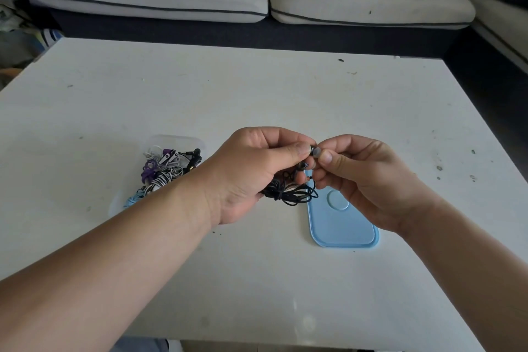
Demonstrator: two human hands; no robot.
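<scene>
The black earphones (288, 194) are held just above the blue lid (343, 226) on the counter (257, 88): the left hand (251, 171) curls round the coiled cord and pinches one earbud steady, so the right hand (363, 177) can pinch its grey tip (314, 150) (probably fitting or pulling it). A clear box (171, 141) of other tangled earphones sits beside the left wrist, out of the way
</scene>
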